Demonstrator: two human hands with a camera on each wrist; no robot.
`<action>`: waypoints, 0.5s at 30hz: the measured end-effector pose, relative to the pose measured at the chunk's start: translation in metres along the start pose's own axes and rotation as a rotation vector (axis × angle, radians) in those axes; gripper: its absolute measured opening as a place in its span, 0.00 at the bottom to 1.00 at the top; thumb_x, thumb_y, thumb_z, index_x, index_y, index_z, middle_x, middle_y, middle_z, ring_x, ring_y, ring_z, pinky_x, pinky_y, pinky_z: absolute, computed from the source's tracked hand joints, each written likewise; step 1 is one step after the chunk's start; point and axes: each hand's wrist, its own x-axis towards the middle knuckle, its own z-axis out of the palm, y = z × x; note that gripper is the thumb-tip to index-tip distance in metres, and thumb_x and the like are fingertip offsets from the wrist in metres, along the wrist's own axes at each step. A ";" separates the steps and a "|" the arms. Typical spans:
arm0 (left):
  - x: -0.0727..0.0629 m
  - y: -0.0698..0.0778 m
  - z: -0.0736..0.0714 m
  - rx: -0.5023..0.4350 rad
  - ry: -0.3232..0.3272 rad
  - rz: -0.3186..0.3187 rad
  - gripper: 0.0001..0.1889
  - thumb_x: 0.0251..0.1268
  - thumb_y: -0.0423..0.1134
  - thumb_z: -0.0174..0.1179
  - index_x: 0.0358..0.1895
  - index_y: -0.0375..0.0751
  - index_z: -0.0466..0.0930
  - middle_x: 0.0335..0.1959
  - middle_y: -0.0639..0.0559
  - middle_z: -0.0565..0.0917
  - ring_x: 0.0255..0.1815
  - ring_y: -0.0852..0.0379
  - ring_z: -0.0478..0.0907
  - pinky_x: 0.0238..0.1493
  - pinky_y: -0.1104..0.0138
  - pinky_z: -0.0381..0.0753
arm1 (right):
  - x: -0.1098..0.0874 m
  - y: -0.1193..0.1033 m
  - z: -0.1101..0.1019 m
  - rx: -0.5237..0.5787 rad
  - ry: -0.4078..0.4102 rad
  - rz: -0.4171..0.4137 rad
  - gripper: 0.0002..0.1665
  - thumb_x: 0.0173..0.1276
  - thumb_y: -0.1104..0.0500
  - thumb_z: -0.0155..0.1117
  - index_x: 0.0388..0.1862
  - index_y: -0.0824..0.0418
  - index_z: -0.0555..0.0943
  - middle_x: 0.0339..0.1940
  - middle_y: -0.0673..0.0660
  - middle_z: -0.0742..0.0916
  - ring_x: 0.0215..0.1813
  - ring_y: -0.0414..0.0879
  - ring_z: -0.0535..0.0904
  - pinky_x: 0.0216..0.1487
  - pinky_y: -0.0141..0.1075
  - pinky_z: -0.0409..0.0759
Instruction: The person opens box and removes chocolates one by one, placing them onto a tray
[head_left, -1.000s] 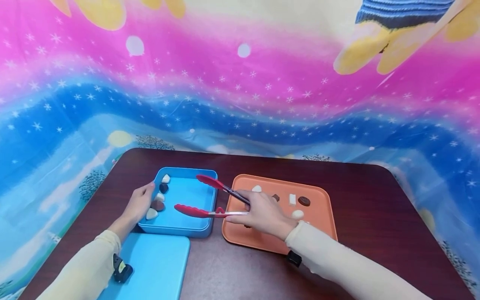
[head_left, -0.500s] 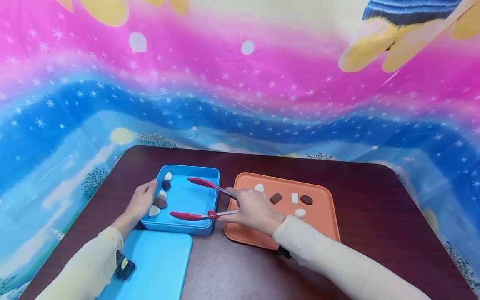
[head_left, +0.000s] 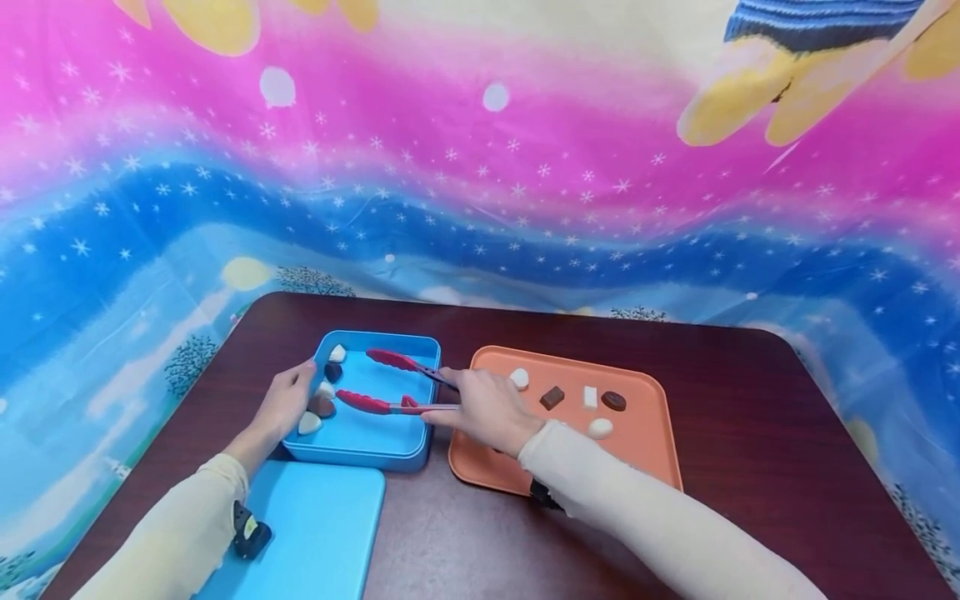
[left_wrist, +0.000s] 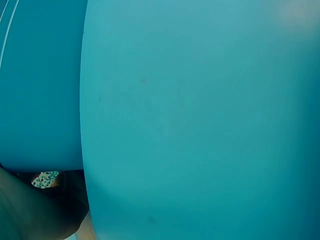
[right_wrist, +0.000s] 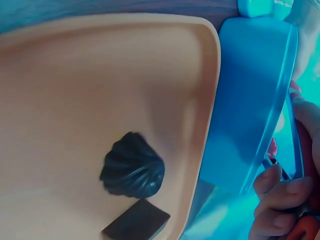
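Note:
Red-tipped tongs (head_left: 367, 403) are in my right hand (head_left: 491, 408), which grips them by the handles. Their two tips hang apart over the blue box (head_left: 360, 456), with nothing seen between them. My left hand (head_left: 285, 404) holds the box's left wall at the rim. Along the inside of that wall lie several chocolate-like pieces: a brown one (head_left: 322, 406), a dark one (head_left: 333, 372) and white ones, among them a white piece (head_left: 310, 422) at the near corner. In the right wrist view, my right hand's curled fingers (right_wrist: 282, 197) wrap the tong handles.
Right of the box, an orange tray (head_left: 637, 446) bears several brown and white pieces, including a brown block (head_left: 552, 397) and a white oval (head_left: 600, 428). A dark ridged piece (right_wrist: 134, 167) shows in the right wrist view. A flat blue lid (head_left: 322, 517) lies before the box.
My right hand has carried the tongs leftward, further over the box, and their tips have come closer together. My left hand stays on the box wall.

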 end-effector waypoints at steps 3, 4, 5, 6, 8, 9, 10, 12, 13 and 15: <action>0.001 0.000 0.000 0.001 0.000 0.000 0.39 0.82 0.63 0.24 0.83 0.40 0.40 0.82 0.31 0.51 0.81 0.27 0.49 0.74 0.29 0.54 | 0.006 -0.002 0.001 0.013 0.003 0.007 0.41 0.62 0.34 0.71 0.70 0.50 0.77 0.14 0.48 0.75 0.14 0.44 0.68 0.12 0.30 0.59; 0.001 0.000 0.000 0.000 -0.001 -0.002 0.39 0.82 0.63 0.24 0.82 0.39 0.40 0.82 0.31 0.51 0.81 0.27 0.48 0.74 0.29 0.53 | 0.007 -0.002 0.001 0.011 0.007 0.003 0.40 0.63 0.34 0.71 0.70 0.49 0.78 0.14 0.48 0.74 0.14 0.43 0.67 0.12 0.29 0.59; 0.002 0.000 0.000 -0.003 -0.002 -0.005 0.39 0.82 0.63 0.23 0.82 0.39 0.40 0.82 0.31 0.51 0.81 0.28 0.48 0.75 0.29 0.53 | 0.009 -0.003 0.002 0.009 0.008 0.005 0.40 0.63 0.34 0.70 0.70 0.49 0.77 0.13 0.48 0.73 0.13 0.43 0.66 0.12 0.29 0.57; 0.002 0.000 0.000 -0.002 -0.004 -0.005 0.39 0.82 0.63 0.23 0.82 0.38 0.40 0.82 0.31 0.51 0.81 0.28 0.48 0.75 0.29 0.52 | 0.010 -0.003 0.002 0.010 0.009 0.005 0.40 0.63 0.34 0.70 0.70 0.50 0.77 0.12 0.48 0.71 0.13 0.43 0.65 0.12 0.29 0.56; 0.003 0.000 0.000 -0.003 -0.005 -0.007 0.39 0.82 0.62 0.23 0.82 0.38 0.40 0.82 0.31 0.51 0.82 0.28 0.47 0.75 0.29 0.52 | 0.012 -0.005 0.003 0.006 0.010 0.007 0.40 0.64 0.34 0.70 0.71 0.49 0.77 0.12 0.48 0.69 0.12 0.43 0.63 0.12 0.30 0.55; 0.003 0.001 0.000 -0.003 -0.005 -0.009 0.39 0.82 0.62 0.23 0.82 0.38 0.40 0.82 0.31 0.51 0.82 0.28 0.47 0.75 0.29 0.52 | 0.014 -0.006 0.003 0.004 0.010 0.009 0.39 0.64 0.34 0.70 0.71 0.49 0.77 0.11 0.47 0.68 0.12 0.43 0.63 0.12 0.30 0.54; 0.003 0.001 0.000 -0.003 -0.005 -0.009 0.39 0.82 0.62 0.23 0.82 0.38 0.40 0.82 0.31 0.51 0.82 0.29 0.47 0.75 0.30 0.52 | 0.015 -0.006 0.004 0.007 0.008 0.015 0.39 0.64 0.35 0.69 0.71 0.49 0.77 0.11 0.47 0.67 0.11 0.43 0.62 0.12 0.30 0.54; 0.003 0.001 0.000 -0.003 -0.005 -0.010 0.39 0.82 0.62 0.24 0.82 0.38 0.40 0.82 0.31 0.50 0.82 0.29 0.47 0.75 0.30 0.52 | 0.019 -0.008 0.005 0.008 0.005 0.032 0.39 0.65 0.35 0.69 0.71 0.49 0.77 0.10 0.48 0.66 0.11 0.44 0.63 0.11 0.31 0.54; 0.003 0.002 0.000 -0.004 -0.004 -0.010 0.38 0.82 0.62 0.24 0.82 0.38 0.40 0.82 0.31 0.51 0.82 0.29 0.48 0.76 0.30 0.53 | 0.021 -0.010 0.005 0.007 0.001 0.045 0.39 0.65 0.34 0.69 0.71 0.48 0.77 0.10 0.48 0.66 0.11 0.44 0.63 0.11 0.31 0.54; 0.002 0.002 -0.001 -0.005 -0.005 -0.010 0.38 0.82 0.62 0.24 0.82 0.38 0.40 0.82 0.31 0.50 0.82 0.29 0.48 0.75 0.30 0.52 | 0.026 -0.012 0.006 0.008 -0.005 0.071 0.39 0.65 0.34 0.68 0.71 0.48 0.76 0.09 0.48 0.67 0.11 0.45 0.64 0.11 0.31 0.55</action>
